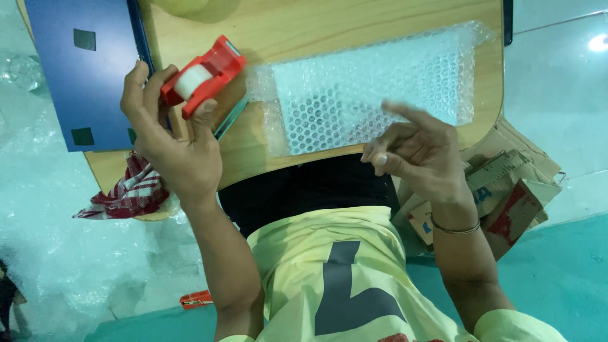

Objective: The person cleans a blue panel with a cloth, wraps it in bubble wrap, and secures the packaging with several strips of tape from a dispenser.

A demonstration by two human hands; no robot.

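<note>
My left hand (171, 136) grips a red tape dispenser (204, 75) with a white tape roll, held just above the wooden table (304, 28) at its left side. My right hand (415, 152) hovers at the table's near edge with its fingers loosely curled and the index finger stretched out; it holds nothing I can see. Between the hands lies a flat thing wrapped in bubble wrap (370, 88). A thin glass-like edge (231, 117) pokes out at the wrap's left end, under the dispenser.
A blue board (85, 69) leans over the table's left corner. A red checked cloth (133, 187) hangs off the near left edge. Torn cardboard pieces (506, 190) lie on the floor at right. More bubble wrap (57, 209) covers the floor at left, with a small red object (195, 299).
</note>
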